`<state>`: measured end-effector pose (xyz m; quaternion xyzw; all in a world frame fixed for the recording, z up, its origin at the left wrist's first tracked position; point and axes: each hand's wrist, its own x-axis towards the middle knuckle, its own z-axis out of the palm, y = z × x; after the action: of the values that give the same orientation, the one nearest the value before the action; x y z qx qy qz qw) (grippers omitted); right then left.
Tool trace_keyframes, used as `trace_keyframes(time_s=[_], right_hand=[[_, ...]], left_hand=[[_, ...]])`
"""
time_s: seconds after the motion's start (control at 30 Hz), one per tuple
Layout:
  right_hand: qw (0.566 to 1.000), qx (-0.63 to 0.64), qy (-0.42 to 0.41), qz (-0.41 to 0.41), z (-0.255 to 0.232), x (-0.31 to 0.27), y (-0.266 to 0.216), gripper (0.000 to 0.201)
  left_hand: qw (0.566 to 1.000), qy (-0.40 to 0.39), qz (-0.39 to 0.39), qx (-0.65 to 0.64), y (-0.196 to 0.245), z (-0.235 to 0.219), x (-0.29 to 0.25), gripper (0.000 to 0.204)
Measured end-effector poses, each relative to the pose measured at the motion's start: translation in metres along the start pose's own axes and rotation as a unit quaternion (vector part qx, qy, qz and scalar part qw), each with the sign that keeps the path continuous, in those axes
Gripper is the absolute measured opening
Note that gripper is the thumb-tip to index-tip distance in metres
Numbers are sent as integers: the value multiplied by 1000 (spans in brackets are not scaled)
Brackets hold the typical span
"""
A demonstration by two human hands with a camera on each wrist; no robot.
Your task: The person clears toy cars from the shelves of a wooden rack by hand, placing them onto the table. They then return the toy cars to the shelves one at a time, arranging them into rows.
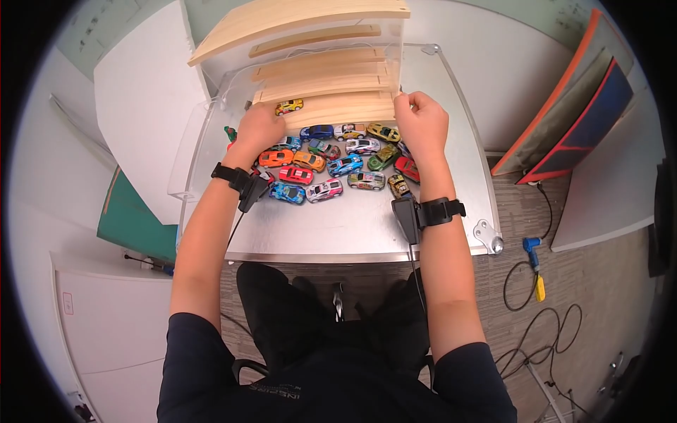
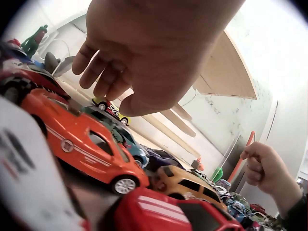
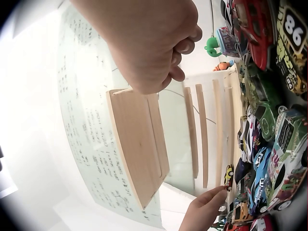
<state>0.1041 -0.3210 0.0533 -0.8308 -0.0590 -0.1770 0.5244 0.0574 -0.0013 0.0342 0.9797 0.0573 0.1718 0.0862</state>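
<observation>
At the left end of the wooden shelf unit [image 1: 331, 109], my left hand [image 1: 261, 130] has its thumb and curled fingers at one end of a small yellow car [image 1: 289, 106]. In the right wrist view the fingertips of that left hand [image 3: 207, 209] meet the yellow car [image 3: 229, 177]; the left wrist view shows the thumb in front of the car [image 2: 111, 110]. My right hand [image 1: 425, 127] is beside the unit's right edge, fingers curled toward the palm, with nothing visible in them [image 3: 154, 43].
Several toy cars [image 1: 345, 166] stand close together on the silver table [image 1: 338, 233] in front of the shelf unit. A green figure [image 1: 230, 132] is left of my left hand. Boards lean at both sides, and cables [image 1: 543, 345] lie on the floor at right.
</observation>
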Motion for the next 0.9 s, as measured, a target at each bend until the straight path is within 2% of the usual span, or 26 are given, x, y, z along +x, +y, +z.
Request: trace_keyframes(time_s=[0.23, 0.43, 0.57, 0.63, 0.8, 0.83, 0.9], right_hand=[[1000, -10, 2, -8, 1, 0, 1, 33], [1000, -14, -4, -1, 0, 0, -1, 33], [1000, -14, -5, -3, 2, 0, 1, 33], [1000, 16, 20, -13, 5, 0, 5, 35], [1000, 2, 6, -7, 2, 0, 1, 34], [1000, -12, -10, 6, 1, -1, -1, 34], [1000, -14, -10, 6, 0, -1, -2, 34]], left_hand=[[999, -24, 11, 24, -11, 12, 7, 41], [999, -33, 2, 23, -2, -2, 4, 47], [996, -76, -14, 37, 2, -9, 8, 57], [995, -89, -19, 36, 3, -8, 12, 60], [982, -167, -36, -76, 9, -5, 21, 62], [982, -167, -36, -76, 12, -5, 23, 62], [971, -215, -45, -99, 19, -4, 26, 61]])
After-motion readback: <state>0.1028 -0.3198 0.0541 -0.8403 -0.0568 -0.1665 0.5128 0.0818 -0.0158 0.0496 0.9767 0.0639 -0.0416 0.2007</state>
